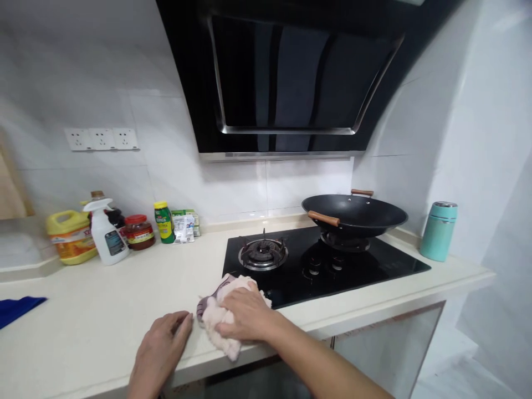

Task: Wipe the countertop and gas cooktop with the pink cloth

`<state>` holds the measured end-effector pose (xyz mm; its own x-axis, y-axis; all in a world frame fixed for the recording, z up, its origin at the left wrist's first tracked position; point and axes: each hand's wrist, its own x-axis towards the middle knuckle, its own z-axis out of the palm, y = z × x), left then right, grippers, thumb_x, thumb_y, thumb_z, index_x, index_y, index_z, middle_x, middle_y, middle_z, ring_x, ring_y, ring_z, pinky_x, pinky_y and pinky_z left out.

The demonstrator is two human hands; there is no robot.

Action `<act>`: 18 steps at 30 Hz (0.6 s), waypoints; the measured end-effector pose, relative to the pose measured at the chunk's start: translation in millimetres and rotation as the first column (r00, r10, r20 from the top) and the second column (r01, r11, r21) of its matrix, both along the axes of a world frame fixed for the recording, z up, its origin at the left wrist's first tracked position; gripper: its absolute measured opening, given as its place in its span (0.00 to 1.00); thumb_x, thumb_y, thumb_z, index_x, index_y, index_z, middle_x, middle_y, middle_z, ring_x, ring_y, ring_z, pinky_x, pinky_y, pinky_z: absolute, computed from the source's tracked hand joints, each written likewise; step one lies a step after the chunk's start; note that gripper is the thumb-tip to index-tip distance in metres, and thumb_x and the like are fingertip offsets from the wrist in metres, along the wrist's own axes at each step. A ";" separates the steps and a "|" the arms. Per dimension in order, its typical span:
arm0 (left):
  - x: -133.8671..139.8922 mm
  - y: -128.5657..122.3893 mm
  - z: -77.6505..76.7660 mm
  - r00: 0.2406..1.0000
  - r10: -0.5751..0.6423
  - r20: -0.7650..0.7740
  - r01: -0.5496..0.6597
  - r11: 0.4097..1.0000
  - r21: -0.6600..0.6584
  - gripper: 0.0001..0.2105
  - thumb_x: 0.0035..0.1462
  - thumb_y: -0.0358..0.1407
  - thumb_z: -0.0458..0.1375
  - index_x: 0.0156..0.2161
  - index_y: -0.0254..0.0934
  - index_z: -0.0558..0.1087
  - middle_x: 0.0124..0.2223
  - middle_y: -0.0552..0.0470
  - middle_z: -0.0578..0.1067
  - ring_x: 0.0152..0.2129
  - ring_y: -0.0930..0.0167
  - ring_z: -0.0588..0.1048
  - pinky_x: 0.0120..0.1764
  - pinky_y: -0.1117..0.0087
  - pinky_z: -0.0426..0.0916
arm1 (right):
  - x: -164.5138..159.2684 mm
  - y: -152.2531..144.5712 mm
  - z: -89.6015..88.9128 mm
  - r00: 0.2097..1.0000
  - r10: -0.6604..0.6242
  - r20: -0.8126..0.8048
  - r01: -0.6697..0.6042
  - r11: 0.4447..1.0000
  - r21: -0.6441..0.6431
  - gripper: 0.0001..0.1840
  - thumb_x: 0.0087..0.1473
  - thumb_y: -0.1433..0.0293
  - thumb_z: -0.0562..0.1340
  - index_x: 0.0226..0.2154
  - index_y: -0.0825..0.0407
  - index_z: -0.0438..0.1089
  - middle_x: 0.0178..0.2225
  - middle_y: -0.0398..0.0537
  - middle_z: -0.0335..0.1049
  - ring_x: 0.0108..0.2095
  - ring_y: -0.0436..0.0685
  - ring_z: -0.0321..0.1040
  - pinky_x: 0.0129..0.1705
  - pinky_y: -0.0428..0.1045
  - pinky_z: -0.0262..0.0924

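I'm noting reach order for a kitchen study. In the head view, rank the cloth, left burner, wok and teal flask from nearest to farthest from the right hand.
1. Cloth: directly under the right hand.
2. Left burner: just beyond the cloth.
3. Wok: farther back, to the right.
4. Teal flask: far right, beyond the stovetop.

The right hand [245, 311] hides part of the cloth [218, 320], and the wok [357, 213] most of the burner [344, 244] beneath. The left edge cuts off a blue item [19, 310]; the label [115, 243] on the spray bottle [100, 224] is too small to read.
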<state>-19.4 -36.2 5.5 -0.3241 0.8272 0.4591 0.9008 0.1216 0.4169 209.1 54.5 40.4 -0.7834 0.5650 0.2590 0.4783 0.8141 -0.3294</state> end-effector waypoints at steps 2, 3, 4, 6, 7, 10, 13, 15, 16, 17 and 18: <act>-1.6 -0.3 0.8 1.000 0.026 0.009 -0.025 1.000 -0.017 0.22 0.60 0.53 0.49 0.39 0.43 0.81 0.44 0.48 0.83 0.45 0.59 0.79 0.48 0.62 0.72 | 29.2 8.2 -1.5 0.997 -0.075 -0.014 0.076 0.997 0.014 0.26 0.55 0.49 0.63 0.51 0.44 0.73 0.55 0.49 0.74 0.58 0.64 0.65 0.63 0.62 0.47; -2.7 0.0 0.7 0.999 0.038 0.014 -0.038 0.999 -0.022 0.22 0.60 0.53 0.49 0.39 0.43 0.81 0.45 0.48 0.83 0.45 0.59 0.79 0.48 0.61 0.73 | 47.7 11.9 -3.4 0.992 -0.123 -0.024 0.124 0.992 0.024 0.25 0.54 0.50 0.63 0.50 0.44 0.74 0.55 0.47 0.74 0.57 0.63 0.66 0.61 0.60 0.49; -3.9 0.4 0.3 0.999 0.050 0.019 -0.049 0.998 -0.028 0.23 0.60 0.54 0.49 0.40 0.42 0.81 0.45 0.47 0.83 0.45 0.58 0.79 0.48 0.61 0.73 | 68.0 14.8 -6.1 0.984 -0.177 -0.036 0.178 0.983 0.033 0.22 0.55 0.52 0.63 0.49 0.44 0.75 0.54 0.47 0.75 0.57 0.62 0.66 0.60 0.58 0.50; -6.1 1.7 -0.8 0.997 0.068 0.026 -0.067 0.997 -0.040 0.25 0.60 0.55 0.49 0.41 0.41 0.81 0.46 0.46 0.83 0.44 0.58 0.80 0.48 0.60 0.74 | 112.9 18.3 -13.4 0.954 -0.294 -0.058 0.297 0.954 0.046 0.18 0.56 0.57 0.62 0.47 0.45 0.75 0.53 0.47 0.75 0.56 0.62 0.66 0.59 0.57 0.50; -7.0 2.3 -1.4 0.997 0.073 0.028 -0.071 0.996 -0.049 0.25 0.60 0.56 0.49 0.42 0.41 0.81 0.46 0.45 0.83 0.43 0.58 0.80 0.48 0.60 0.74 | 136.5 19.4 -17.5 0.932 -0.358 -0.065 0.361 0.931 0.053 0.17 0.57 0.59 0.61 0.46 0.46 0.75 0.53 0.48 0.75 0.56 0.62 0.67 0.59 0.57 0.50; -7.5 3.5 -2.0 0.996 0.077 0.032 -0.075 0.994 -0.076 0.26 0.60 0.56 0.49 0.43 0.39 0.81 0.48 0.44 0.82 0.43 0.58 0.80 0.49 0.61 0.73 | 207.3 25.5 -29.0 0.852 -0.520 -0.062 0.524 0.849 0.076 0.17 0.57 0.60 0.59 0.47 0.48 0.75 0.53 0.51 0.75 0.54 0.62 0.67 0.57 0.57 0.52; -6.1 3.8 -0.6 0.994 0.100 0.036 -0.097 0.991 -0.095 0.26 0.59 0.55 0.50 0.43 0.38 0.82 0.48 0.43 0.82 0.43 0.58 0.80 0.50 0.61 0.73 | 273.2 41.4 -36.7 0.762 -0.647 -0.035 0.647 0.756 0.102 0.20 0.58 0.58 0.58 0.48 0.49 0.74 0.54 0.53 0.74 0.54 0.63 0.67 0.55 0.56 0.55; -5.1 3.9 0.9 0.993 0.111 0.029 -0.108 0.989 -0.101 0.26 0.59 0.55 0.50 0.43 0.38 0.82 0.48 0.43 0.82 0.43 0.57 0.79 0.51 0.60 0.72 | 314.4 56.0 -39.1 0.677 -0.736 -0.020 0.733 0.671 0.114 0.23 0.59 0.57 0.57 0.50 0.50 0.74 0.56 0.54 0.73 0.55 0.65 0.67 0.54 0.57 0.57; -5.0 4.0 1.6 0.994 0.109 0.024 -0.106 0.989 -0.103 0.26 0.59 0.55 0.49 0.43 0.38 0.82 0.48 0.43 0.82 0.44 0.57 0.79 0.52 0.60 0.72 | 334.7 63.1 -39.5 0.624 -0.781 -0.015 0.777 0.618 0.116 0.24 0.59 0.57 0.56 0.52 0.50 0.73 0.56 0.55 0.72 0.55 0.65 0.68 0.53 0.57 0.58; -5.0 4.1 2.4 0.994 0.105 0.021 -0.102 0.989 -0.107 0.26 0.59 0.55 0.49 0.43 0.38 0.81 0.48 0.43 0.82 0.44 0.56 0.79 0.52 0.59 0.72 | 354.9 69.4 -39.2 0.563 -0.826 -0.013 0.822 0.558 0.118 0.25 0.60 0.56 0.55 0.53 0.50 0.73 0.57 0.56 0.72 0.54 0.66 0.68 0.52 0.58 0.59; -5.3 4.2 3.0 0.995 0.099 0.021 -0.096 0.989 -0.116 0.27 0.59 0.55 0.49 0.44 0.38 0.81 0.48 0.43 0.82 0.45 0.56 0.79 0.52 0.59 0.72 | 375.0 74.4 -38.4 0.496 -0.868 -0.014 0.863 0.491 0.122 0.25 0.60 0.56 0.55 0.53 0.50 0.73 0.57 0.57 0.72 0.54 0.67 0.68 0.51 0.59 0.60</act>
<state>-24.7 -32.0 8.5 -0.4169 0.8375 0.3533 0.8710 0.2569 0.4188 584.2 129.0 2.0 0.0734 0.9386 0.3372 0.9721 0.0082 -0.2344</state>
